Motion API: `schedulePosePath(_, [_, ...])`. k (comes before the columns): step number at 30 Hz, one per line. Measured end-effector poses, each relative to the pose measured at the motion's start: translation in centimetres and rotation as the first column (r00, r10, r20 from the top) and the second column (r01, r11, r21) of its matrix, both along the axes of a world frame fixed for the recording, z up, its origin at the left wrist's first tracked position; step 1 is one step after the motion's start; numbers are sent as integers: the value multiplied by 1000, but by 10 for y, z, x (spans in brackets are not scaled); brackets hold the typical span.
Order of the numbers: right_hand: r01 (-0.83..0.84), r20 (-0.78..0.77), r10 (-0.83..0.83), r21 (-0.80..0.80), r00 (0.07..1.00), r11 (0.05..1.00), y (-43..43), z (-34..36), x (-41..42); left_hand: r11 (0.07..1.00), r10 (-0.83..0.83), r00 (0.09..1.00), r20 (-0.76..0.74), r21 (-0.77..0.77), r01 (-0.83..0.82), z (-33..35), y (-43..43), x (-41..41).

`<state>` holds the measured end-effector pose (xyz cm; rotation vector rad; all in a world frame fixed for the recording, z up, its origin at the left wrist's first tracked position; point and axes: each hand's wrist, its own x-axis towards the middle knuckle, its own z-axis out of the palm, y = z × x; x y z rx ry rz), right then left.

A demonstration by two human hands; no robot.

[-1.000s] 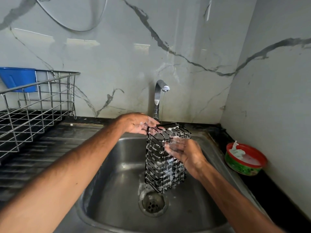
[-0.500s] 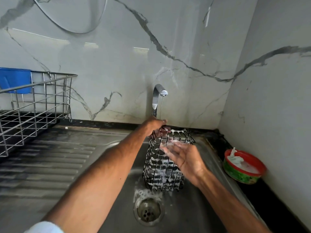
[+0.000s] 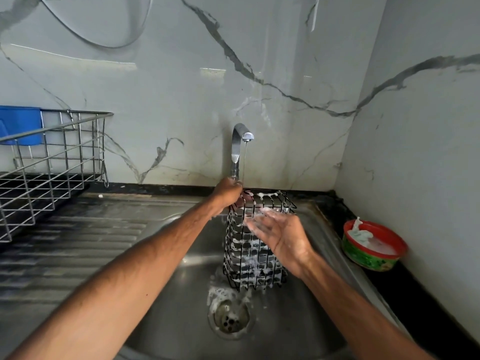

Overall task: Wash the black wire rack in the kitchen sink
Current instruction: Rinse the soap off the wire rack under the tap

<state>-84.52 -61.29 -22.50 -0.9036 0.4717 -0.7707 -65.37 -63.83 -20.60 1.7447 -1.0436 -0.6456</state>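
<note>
Your left hand [image 3: 228, 189] grips the top rim of the black wire rack [image 3: 249, 266]; your right hand [image 3: 283, 237], fingers straight and soapy, lies against its near side (rinsing, I judge). It stands upright in the kitchen sink [image 3: 298, 320] under the tap [image 3: 239, 144]; next, turn it so water reaches every face.

A left hand [image 3: 228, 192] and right hand [image 3: 283, 237] are showing, one black wire rack [image 3: 249, 271], one sink [image 3: 285, 323], one tap [image 3: 237, 146], one dish rack [image 3: 52, 157] left, one bowl [image 3: 371, 259] right, perhaps one blue tub [image 3: 20, 126]
</note>
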Motion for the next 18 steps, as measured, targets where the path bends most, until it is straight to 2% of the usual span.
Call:
schedulePosePath(8, [-19, -19, 18, -15, 1000, 1000, -1, -3, 0, 999, -52, 997, 52, 16, 51, -1, 7, 7])
schedulePosePath(12, [-21, -30, 20, -54, 999, 998, -1, -3, 1, 999, -50, 998, 29, 8, 50, -9, 2, 11])
schedulePosePath(14, [-27, -25, 25, -63, 999, 998, -1, -5, 2, 998, -56, 998, -2, 10, 56, -11, -1, 16])
schedulePosePath(18, [-4, -14, 3, -39, 1000, 999, -10, -16, 12, 984, -153, 965, -213, 57, 169, -12, -6, 35])
